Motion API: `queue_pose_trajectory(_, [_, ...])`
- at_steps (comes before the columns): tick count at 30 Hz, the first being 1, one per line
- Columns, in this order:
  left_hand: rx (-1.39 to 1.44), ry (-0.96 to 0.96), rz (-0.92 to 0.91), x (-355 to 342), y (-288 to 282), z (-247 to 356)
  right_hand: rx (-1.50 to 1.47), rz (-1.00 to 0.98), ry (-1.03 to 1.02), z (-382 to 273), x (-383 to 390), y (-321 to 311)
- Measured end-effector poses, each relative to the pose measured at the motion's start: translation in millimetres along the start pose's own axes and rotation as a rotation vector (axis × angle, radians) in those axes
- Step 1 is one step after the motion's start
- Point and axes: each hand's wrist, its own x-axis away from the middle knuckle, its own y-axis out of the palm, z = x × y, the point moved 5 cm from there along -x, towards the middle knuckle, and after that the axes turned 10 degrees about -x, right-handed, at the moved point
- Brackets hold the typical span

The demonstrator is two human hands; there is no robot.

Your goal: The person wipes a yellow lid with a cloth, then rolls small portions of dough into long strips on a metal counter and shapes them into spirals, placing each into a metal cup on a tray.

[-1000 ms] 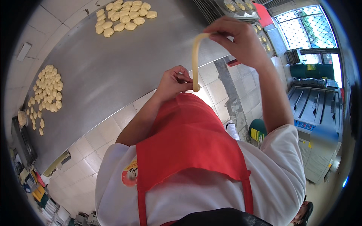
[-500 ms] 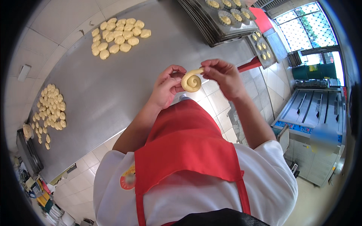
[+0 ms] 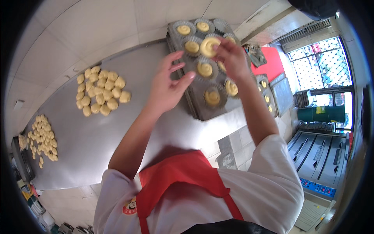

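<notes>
A coil of pale yellow dough (image 3: 209,47) is pinched in the fingers of my right hand (image 3: 233,58), above a stack of dark metal trays (image 3: 196,109). On the top tray stand fluted round tins (image 3: 212,96), several with a dough spiral inside. The held coil hides part of the tins beneath it. My left hand (image 3: 169,84) is open with fingers apart beside the tray's left edge, holding nothing.
Dough pieces lie on the steel table (image 3: 128,132) in a nearer cluster (image 3: 102,89) and a far-left cluster (image 3: 43,137). Another tray of filled tins (image 3: 269,97) is at the right, near a red surface (image 3: 272,62). A deck oven (image 3: 317,156) stands far right.
Both hands have gone forward from in front of the apron to the tray stack. The left hand has let go of the dough coil; the right has carried it over the tins. My view has shifted.
</notes>
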Motion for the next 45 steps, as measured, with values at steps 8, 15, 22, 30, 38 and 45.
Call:
queue_pose_trajectory(8, [0.059, -0.332, 0.111, 17, 7, -124, 0.793, -0.118, 0.148, -6, -251, -155])
queue_pose_trajectory(15, [-0.047, -0.403, -0.009, 29, 49, -128, 1.347, 0.100, -0.449, -36, -195, -133])
queue_pose_trajectory(22, [-0.248, -0.359, -0.103, 7, 70, -102, 0.498, 0.269, 0.364, 45, -55, -296])
queue_pose_trajectory(30, [-0.141, -0.341, -0.028, 7, 52, -106, -0.116, 0.298, 0.320, 88, -68, -262])
queue_pose_trajectory(38, [-0.062, -0.202, -0.051, 59, 107, -21, -0.461, 0.089, 0.364, 2, 26, -279])
queue_pose_trajectory(45, [-0.030, -0.119, -0.170, 131, 314, 27, -0.177, 0.266, 0.307, -72, 155, -459])
